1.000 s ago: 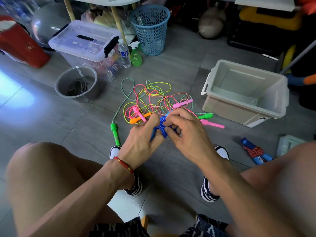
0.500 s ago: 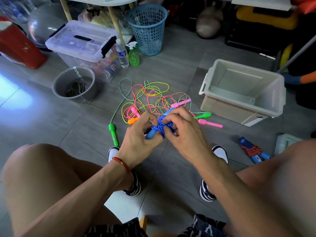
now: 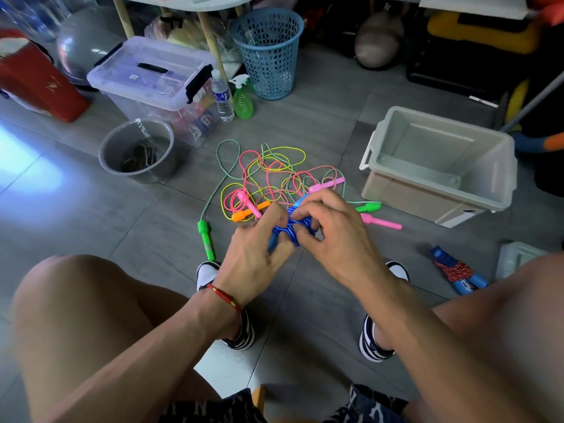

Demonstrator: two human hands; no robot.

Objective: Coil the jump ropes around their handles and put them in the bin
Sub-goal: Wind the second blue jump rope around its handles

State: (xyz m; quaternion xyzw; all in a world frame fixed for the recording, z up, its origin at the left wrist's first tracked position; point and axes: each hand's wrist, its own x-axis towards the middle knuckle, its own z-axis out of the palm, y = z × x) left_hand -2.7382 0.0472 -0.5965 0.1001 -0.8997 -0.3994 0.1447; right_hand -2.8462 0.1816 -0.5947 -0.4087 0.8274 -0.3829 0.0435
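Head camera: we look down past two bare knees at both hands working a blue jump rope [image 3: 290, 228] above the floor. The left hand [image 3: 253, 257] has its fingers curled around the lower end of the blue handles, a close grip with no slack showing. The right hand [image 3: 332, 233] pinches the wound blue cord from the other side, thumb and fingertips tight on the bundle. Whether the cord's end is tucked in we cannot tell, as the fingers cover it.

Just beyond the hands, a tangle of loose ropes [image 3: 268, 175] in pink, yellow, green and orange lies spread on the grey tiled floor [image 3: 91, 215], one green handle [image 3: 206, 239] stretched out to the left. The grey bin [image 3: 439, 166] stands open to the right of the tangle, well apart from the hands. Near the right knee lies a coiled rope with blue handles and red cord [image 3: 454, 271]. Farther back we see a clear lidded box [image 3: 152, 77], a round grey bucket [image 3: 137, 149], a blue mesh basket [image 3: 268, 53], a water bottle [image 3: 221, 96] and a green spray bottle [image 3: 242, 97].
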